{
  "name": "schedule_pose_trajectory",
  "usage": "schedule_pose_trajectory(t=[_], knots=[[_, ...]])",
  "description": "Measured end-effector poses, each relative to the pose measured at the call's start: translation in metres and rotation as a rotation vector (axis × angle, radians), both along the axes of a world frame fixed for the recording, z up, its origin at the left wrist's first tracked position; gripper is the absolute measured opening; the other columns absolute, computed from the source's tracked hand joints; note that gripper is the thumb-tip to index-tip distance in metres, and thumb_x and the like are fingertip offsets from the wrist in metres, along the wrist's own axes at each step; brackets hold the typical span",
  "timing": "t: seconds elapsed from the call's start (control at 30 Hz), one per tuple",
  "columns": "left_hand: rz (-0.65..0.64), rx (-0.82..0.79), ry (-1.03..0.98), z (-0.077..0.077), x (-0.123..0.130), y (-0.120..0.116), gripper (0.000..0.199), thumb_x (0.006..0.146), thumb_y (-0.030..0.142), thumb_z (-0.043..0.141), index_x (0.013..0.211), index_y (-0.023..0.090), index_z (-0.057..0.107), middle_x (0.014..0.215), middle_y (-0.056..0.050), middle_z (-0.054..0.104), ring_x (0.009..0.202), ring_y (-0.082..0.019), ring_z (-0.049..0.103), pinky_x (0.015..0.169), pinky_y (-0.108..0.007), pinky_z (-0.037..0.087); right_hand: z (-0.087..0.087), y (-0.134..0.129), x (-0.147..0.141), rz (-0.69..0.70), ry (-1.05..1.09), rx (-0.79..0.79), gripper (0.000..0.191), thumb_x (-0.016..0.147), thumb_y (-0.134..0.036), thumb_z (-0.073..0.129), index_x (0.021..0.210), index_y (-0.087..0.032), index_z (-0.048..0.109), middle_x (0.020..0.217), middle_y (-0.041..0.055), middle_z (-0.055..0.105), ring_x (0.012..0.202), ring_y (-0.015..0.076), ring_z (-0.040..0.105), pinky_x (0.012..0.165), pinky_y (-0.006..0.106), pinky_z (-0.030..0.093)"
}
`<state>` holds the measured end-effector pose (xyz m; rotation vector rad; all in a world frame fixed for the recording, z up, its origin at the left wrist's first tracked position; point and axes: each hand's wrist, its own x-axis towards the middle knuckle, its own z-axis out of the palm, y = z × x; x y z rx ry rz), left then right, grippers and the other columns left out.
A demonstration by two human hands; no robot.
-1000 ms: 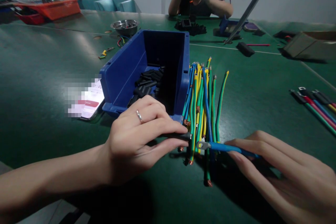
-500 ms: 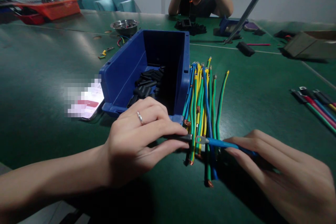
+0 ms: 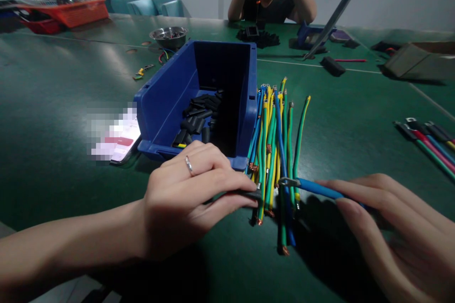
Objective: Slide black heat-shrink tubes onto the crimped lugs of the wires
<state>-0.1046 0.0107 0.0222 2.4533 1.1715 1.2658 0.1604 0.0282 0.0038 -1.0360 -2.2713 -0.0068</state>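
Observation:
My left hand (image 3: 195,189), with a ring on one finger, pinches a black sleeve (image 3: 253,194) like heat-shrink tubing between thumb and forefinger. Most of that sleeve is hidden by the fingers. On the right, my right hand (image 3: 394,227) grips a blue wire (image 3: 318,188) whose metal terminal lug (image 3: 289,182) points left. A short gap separates the lug from the black sleeve. Beneath both lies a bundle of green-yellow and blue wires (image 3: 279,142), several with bare copper ends. Beside it stands a blue bin (image 3: 163,90) holding loose black sleeves (image 3: 202,106).
A phone (image 3: 124,144) lies left of the bin. Finished-looking sleeved wires (image 3: 435,147) rest at the right edge. Farther back are a metal bowl (image 3: 168,35), an orange basket (image 3: 81,12), a cardboard box (image 3: 421,59) and a slanted metal pole (image 3: 337,12). Another person (image 3: 272,4) sits opposite.
My right hand has drawn the blue wire and its lug rightward, away from the black sleeve. My left hand has shifted slightly down and still pinches a sleeve.

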Motion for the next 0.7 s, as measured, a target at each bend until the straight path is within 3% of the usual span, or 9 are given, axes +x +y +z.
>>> schedule_pose_trajectory(t=[0.7], knots=[[-0.006, 0.024, 0.037, -0.0003, 0.0006, 0.0025, 0.012, 0.077, 0.015, 0.078, 0.088, 0.016, 0.072, 0.075, -0.001, 0.07, 0.068, -0.013, 0.063, 0.063, -0.026, 0.052, -0.0019, -0.0041, -0.0074, 0.134, -0.035, 0.079, 0.016, 0.09, -0.019, 0.054, 0.103, -0.017, 0.065, 0.074, -0.0006, 0.064, 0.06, 0.0056, 0.059, 0.057, 0.014, 0.046]])
